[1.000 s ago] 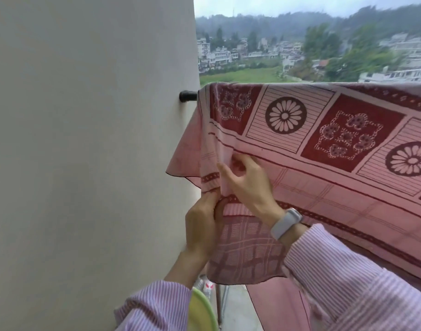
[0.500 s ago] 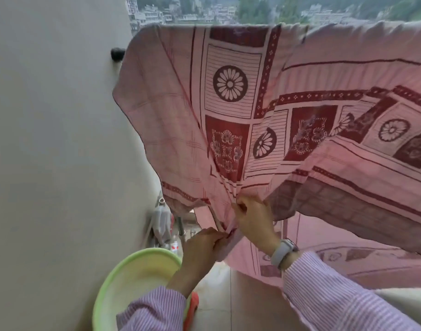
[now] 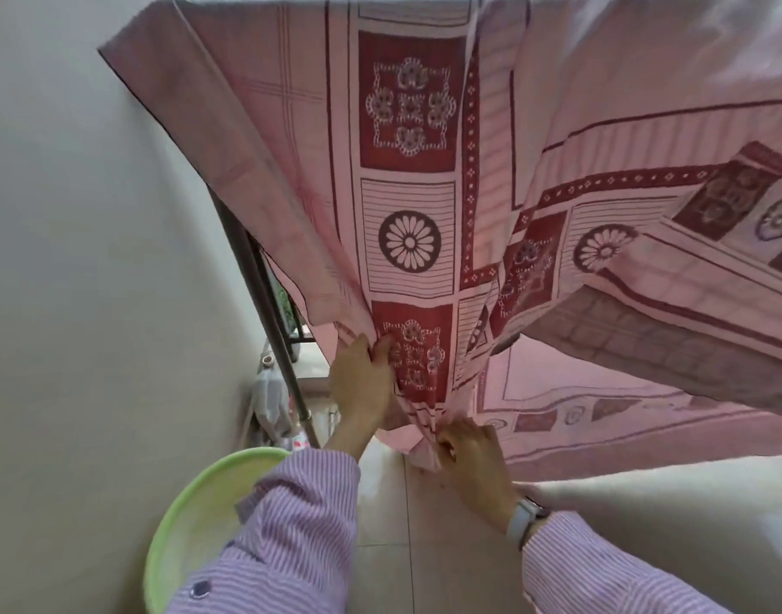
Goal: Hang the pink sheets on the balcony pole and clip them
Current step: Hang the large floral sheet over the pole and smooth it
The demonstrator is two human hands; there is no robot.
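A pink sheet (image 3: 406,170) with dark red flower squares hangs from the top of the view and fills the upper middle and right. The pole itself is hidden under its top fold. My left hand (image 3: 362,383) grips the sheet's hanging part at a red flower square, thumb on the front. My right hand (image 3: 473,454), with a watch on its wrist, pinches the bunched lower edge just below and to the right. Both sleeves are pink-striped. No clip is in view.
A plain wall (image 3: 92,281) stands close on the left. A light green basin (image 3: 189,529) lies on the floor at bottom left. A dark slanted rod (image 3: 265,330) and bottles (image 3: 271,396) stand by the wall. Pale floor tiles (image 3: 402,569) show between my arms.
The view has tilted down, away from the pole end and the town. Both hands have slid down the sheet, from near the pole to its lower edge, pulling it downward.
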